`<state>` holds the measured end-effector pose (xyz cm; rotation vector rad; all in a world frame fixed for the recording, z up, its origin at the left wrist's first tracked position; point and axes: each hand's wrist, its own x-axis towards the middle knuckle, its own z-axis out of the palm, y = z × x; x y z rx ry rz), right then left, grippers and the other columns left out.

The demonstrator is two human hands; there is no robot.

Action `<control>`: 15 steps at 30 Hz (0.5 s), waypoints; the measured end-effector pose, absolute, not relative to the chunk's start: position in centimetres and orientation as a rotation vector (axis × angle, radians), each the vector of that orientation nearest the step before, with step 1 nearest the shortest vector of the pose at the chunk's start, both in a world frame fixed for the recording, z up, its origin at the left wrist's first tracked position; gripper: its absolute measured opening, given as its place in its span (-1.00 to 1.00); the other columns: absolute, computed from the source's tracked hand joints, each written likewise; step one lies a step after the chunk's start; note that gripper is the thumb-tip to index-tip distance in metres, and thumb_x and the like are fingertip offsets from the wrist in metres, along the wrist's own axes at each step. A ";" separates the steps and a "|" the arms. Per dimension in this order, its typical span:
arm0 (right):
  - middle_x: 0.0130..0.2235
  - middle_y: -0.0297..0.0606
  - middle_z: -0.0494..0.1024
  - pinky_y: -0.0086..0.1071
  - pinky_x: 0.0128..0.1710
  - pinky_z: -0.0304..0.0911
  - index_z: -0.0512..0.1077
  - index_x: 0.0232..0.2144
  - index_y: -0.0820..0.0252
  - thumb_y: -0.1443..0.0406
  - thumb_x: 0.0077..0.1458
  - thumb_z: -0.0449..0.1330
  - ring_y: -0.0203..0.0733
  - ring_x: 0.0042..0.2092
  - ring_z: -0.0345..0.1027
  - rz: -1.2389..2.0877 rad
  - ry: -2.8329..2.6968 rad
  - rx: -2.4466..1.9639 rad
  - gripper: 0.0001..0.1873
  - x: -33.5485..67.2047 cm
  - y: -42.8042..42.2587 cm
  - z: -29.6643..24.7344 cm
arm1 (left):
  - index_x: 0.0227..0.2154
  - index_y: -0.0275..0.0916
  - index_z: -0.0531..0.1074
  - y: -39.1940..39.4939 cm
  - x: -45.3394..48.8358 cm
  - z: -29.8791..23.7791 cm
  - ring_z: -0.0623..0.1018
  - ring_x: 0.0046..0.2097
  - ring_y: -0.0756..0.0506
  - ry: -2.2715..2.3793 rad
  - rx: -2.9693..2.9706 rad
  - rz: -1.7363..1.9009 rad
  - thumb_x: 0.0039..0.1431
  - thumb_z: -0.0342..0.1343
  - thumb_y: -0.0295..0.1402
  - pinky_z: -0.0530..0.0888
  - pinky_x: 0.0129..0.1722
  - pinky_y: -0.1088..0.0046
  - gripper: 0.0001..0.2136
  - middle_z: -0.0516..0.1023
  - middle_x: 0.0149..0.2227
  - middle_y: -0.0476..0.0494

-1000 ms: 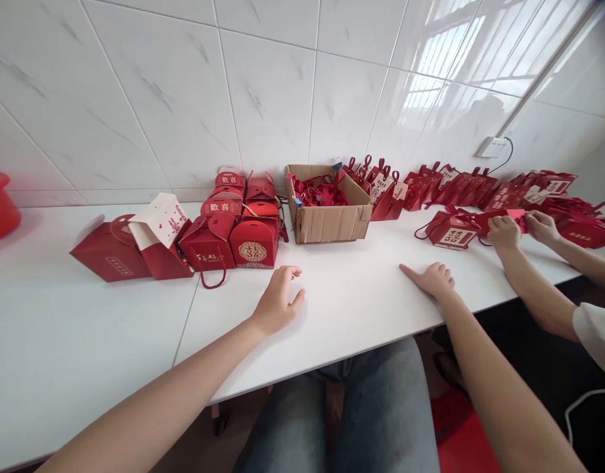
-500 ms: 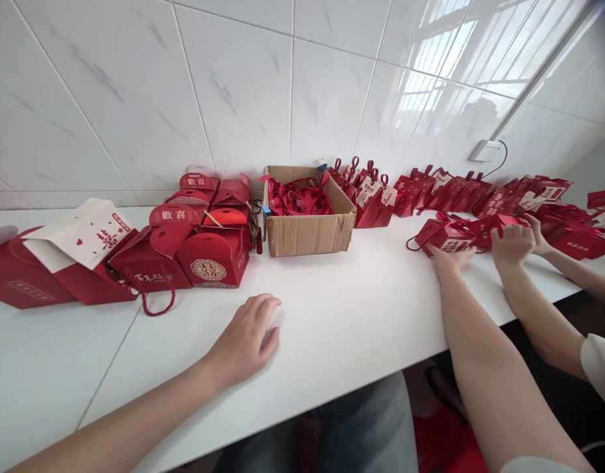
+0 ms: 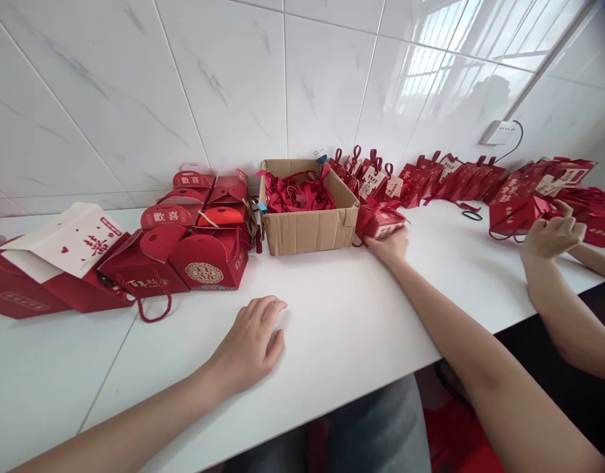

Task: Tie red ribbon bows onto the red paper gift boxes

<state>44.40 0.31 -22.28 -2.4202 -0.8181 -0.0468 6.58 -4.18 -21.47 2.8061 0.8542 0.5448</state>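
My left hand [image 3: 253, 341] rests palm down on the white table [image 3: 332, 315], fingers loosely apart and holding nothing. My right hand [image 3: 391, 246] reaches forward and grips a small red gift box [image 3: 381, 220] with a red ribbon. That box sits on the table against the right side of the cardboard box [image 3: 307, 226], which is full of red ribbons [image 3: 295, 192].
Finished red gift boxes [image 3: 203, 246] are stacked left of the cardboard box, with a white-topped one [image 3: 70, 246] further left. Flat red boxes [image 3: 460, 177] line the tiled wall to the right. Another person's hands [image 3: 551, 236] hold a red box [image 3: 516, 213] at far right.
My right hand took the small red gift box from near the other person and brought it left to the cardboard box. My left hand stayed put.
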 end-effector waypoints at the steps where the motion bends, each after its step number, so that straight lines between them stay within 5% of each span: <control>1: 0.17 0.11 0.20 -0.18 0.11 0.12 -0.18 0.24 0.39 -0.05 -0.21 0.24 0.16 0.15 0.12 -0.011 -0.809 -2.330 0.14 43.3 1.3 -22.5 | -0.02 -0.23 0.18 -4.2 6.5 -21.5 0.36 0.02 -0.23 0.855 2.799 0.552 0.18 -0.11 -0.43 0.37 -0.05 0.14 -0.71 0.34 -0.01 -0.26; 6: 0.22 0.13 0.13 -0.09 0.18 0.01 -0.14 0.21 0.36 0.07 -0.30 0.30 0.21 0.20 0.03 0.021 -0.788 -2.160 0.12 40.9 3.0 -22.5 | -0.01 -0.24 0.19 -4.1 6.4 -21.8 0.37 0.03 -0.24 0.868 2.773 0.588 0.18 -0.10 -0.40 0.36 -0.04 0.15 -0.70 0.36 -0.02 -0.25; 15: 0.16 0.22 0.20 0.03 0.17 -0.07 -0.02 0.16 0.36 0.00 -0.39 0.36 0.26 0.20 0.04 -0.077 -0.502 -2.267 0.14 44.5 0.9 -22.1 | 0.01 -0.21 0.13 -4.2 6.3 -21.6 0.35 0.04 -0.22 0.864 2.756 0.526 0.22 -0.12 -0.40 0.35 -0.03 0.16 -0.71 0.33 -0.01 -0.25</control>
